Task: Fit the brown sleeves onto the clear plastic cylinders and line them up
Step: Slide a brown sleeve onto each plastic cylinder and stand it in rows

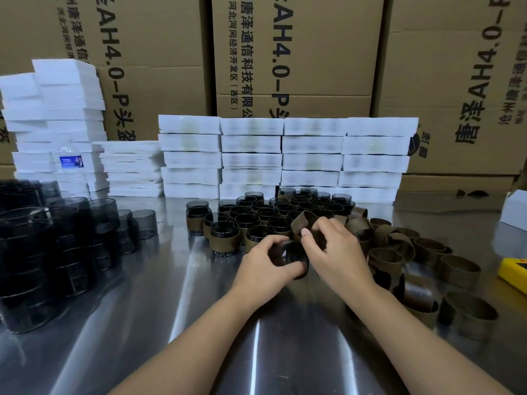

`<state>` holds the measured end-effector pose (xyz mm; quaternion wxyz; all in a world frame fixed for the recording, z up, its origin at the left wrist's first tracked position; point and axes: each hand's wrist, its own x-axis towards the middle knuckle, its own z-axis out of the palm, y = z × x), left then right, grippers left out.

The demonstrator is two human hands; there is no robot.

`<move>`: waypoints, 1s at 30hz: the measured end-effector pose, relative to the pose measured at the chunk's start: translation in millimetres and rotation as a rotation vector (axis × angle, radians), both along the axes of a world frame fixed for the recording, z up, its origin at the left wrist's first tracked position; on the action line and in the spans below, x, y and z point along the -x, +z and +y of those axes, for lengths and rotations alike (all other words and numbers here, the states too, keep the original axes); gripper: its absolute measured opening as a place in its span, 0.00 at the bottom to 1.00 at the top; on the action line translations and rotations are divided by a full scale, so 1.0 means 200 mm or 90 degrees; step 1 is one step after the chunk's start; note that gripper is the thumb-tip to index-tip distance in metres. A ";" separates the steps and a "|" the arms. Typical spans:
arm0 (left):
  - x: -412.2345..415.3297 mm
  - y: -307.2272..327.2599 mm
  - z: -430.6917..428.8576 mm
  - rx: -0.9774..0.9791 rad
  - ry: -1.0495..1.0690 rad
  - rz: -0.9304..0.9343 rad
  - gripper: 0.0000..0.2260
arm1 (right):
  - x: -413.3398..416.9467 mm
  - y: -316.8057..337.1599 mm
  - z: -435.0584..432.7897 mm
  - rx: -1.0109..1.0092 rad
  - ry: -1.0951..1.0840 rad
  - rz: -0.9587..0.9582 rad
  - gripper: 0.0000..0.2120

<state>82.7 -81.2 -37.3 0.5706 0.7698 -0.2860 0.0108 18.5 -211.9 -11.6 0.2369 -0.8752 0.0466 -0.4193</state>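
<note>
Near the middle of the worktop (199, 295), your left hand (265, 262) grips a cylinder (288, 255) with curled fingers, and your right hand (335, 248) pinches a brown sleeve (303, 220) just beside it.

Taking the middle of the surface (199, 323) as the dial's centre, bare metal lies open from 6 to 8 o'clock, and a narrow lane runs toward 11 o'clock. Stacked clear cylinders (42, 252) block 9 o'clock. Sleeved cylinders (256, 218) crowd 12 o'clock, backed by a wall of white foam trays (285, 155). Loose brown sleeves (427, 266) fill 2 to 4 o'clock, with a yellow object (513, 272) beyond them.
</note>
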 end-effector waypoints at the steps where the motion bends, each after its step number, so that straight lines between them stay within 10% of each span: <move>1: 0.00 0.01 0.00 0.047 -0.013 0.041 0.19 | 0.00 0.00 0.00 -0.009 0.001 -0.012 0.12; 13: 0.01 0.08 0.02 0.312 -0.139 0.464 0.22 | 0.02 0.01 0.01 0.001 0.035 -0.085 0.18; 30: -0.02 0.03 0.00 0.288 -0.197 0.391 0.33 | 0.00 -0.02 0.02 0.101 0.097 -0.015 0.18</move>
